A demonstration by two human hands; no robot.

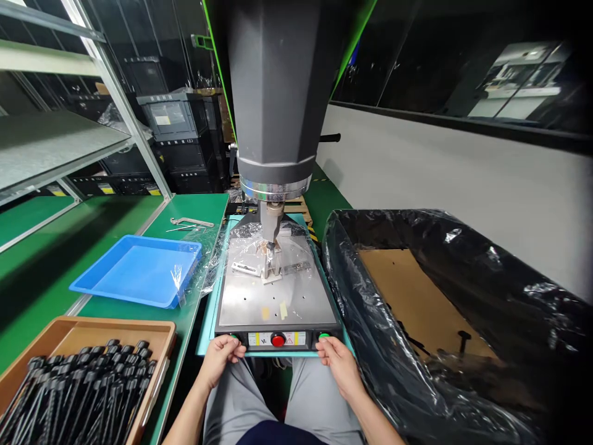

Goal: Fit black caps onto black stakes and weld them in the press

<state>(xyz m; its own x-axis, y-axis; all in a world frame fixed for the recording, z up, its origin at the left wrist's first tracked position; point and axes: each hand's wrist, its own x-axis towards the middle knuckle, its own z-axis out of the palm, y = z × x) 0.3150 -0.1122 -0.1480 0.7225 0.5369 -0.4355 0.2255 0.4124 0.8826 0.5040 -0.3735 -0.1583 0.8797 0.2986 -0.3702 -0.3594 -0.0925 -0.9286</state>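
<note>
A grey press machine (pixel 277 93) stands over a metal base plate (pixel 278 296), and its horn (pixel 271 225) is down on a small part in the fixture (pixel 269 266). My left hand (pixel 222 360) rests at the front panel with fingers curled on the left green button (pixel 234 339). My right hand (pixel 337 361) does the same at the right green button (pixel 324 336). A red button (pixel 278 340) sits between them. Neither hand holds a loose object.
A brown tray (pixel 78 337) with several black rod-like parts lies at the lower left. Behind it is a blue tray (pixel 139 272). A cardboard box lined with a black bag (pixel 463 321) stands at the right. A wrench (pixel 189 221) lies on the green bench.
</note>
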